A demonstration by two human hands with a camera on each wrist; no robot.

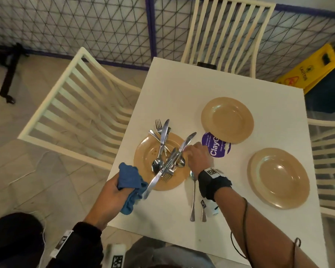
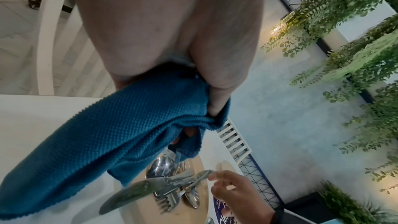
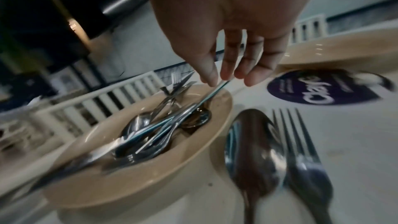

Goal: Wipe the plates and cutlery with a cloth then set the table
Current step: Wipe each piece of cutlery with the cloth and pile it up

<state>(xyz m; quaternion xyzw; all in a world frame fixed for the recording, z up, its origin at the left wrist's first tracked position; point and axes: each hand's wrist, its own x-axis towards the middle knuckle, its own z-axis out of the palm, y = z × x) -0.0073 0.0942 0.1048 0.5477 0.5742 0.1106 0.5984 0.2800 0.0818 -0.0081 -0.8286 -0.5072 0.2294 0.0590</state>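
Observation:
My left hand grips a bunched blue cloth at the table's front left edge; the cloth fills the left wrist view. My right hand pinches one end of a table knife between thumb and fingers. The knife slants down across a tan plate and its other end reaches the cloth. That plate holds a pile of spoons, forks and another knife. A spoon and a fork lie side by side on the table to the right of it. Two bare tan plates sit further right.
A round purple sticker is on the white table between the plates. Cream slatted chairs stand at the left, far and right sides. A yellow caution sign leans by the mesh fence behind.

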